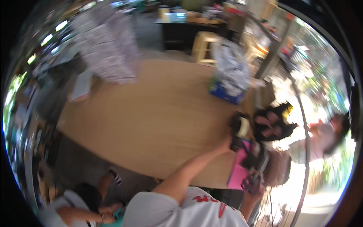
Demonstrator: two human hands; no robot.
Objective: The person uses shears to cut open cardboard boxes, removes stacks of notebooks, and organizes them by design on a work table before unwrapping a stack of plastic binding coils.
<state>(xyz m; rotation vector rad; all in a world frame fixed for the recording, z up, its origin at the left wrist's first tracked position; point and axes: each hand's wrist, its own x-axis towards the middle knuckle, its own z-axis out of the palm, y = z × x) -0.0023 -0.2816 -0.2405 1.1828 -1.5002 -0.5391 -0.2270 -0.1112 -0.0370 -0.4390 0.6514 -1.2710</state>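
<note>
The picture is smeared by motion. My left arm stretches across the right part of a light wooden table (pixel 151 113). My left hand (pixel 228 142) is at a black object with a cream band (pixel 242 128); its fingers are too blurred to make out. Lower down, by the table's right corner, my right hand (pixel 256 193) is closed on a small dark looped object (pixel 247 183) whose kind I cannot tell. A pink flat item (pixel 237 172) lies between the hands, with a dark bag-like thing (pixel 255 157) against it.
A white plastic bag (pixel 230 64) sits over a blue box (pixel 227 94) at the far right. Pale stacked bundles (pixel 107 49) stand at the far left. A yellow stool (pixel 204 47) is behind the table. People are at the lower left (pixel 81 206) and right (pixel 327 138).
</note>
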